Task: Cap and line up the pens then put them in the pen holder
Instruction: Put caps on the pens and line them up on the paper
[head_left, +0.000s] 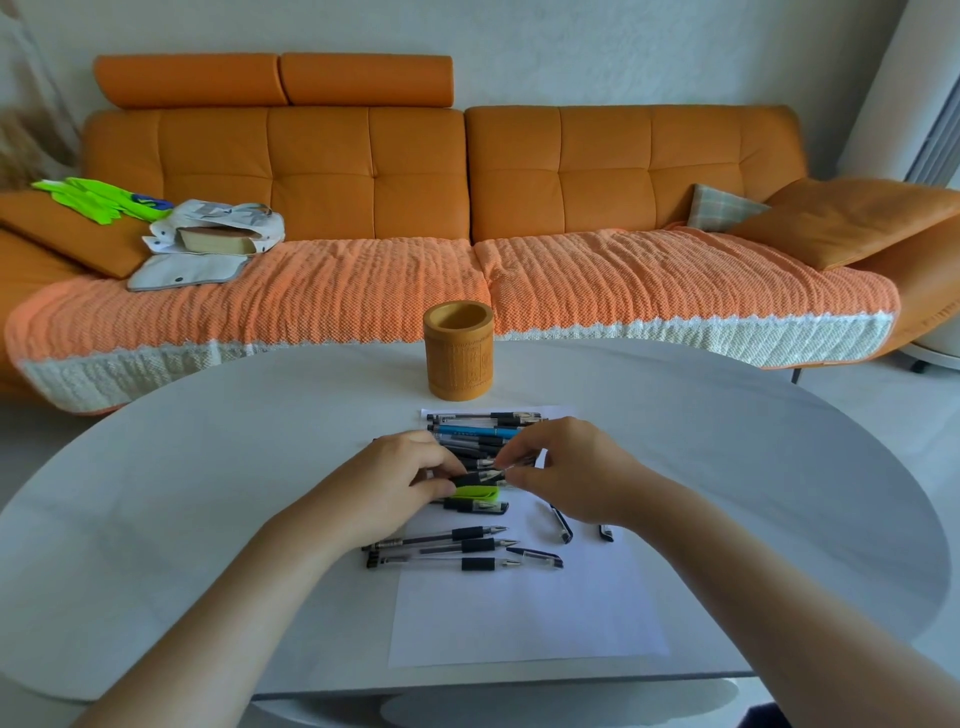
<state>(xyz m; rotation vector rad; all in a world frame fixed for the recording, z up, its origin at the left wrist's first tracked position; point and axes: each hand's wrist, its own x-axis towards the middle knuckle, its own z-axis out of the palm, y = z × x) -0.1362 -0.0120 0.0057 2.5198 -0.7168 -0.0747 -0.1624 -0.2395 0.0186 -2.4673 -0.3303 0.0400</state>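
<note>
Behind the worktop (208, 467) sits an orange sofa (467, 171); left hand (400, 478) grips a pen (475, 478), right hand (566, 467) pinches its cap (506, 470) near the pen holder (458, 351). Misalignment could jam the cap.

The table (208, 493) is seen to have a smooth, matt, pale grey top. A sheet of white paper (519, 623), flat and matt, is laid on it. The pen holder (458, 358) appears to be made of wood or bamboo, with a faintly carved, satin wall. The pens (441, 551) are shown with clear glossy plastic barrels and dull black grips that look rubbery. The sofa (363, 171) is covered in smooth orange leather-like material, and its seat is draped with a rough, crinkled woven cloth (363, 291).
</note>
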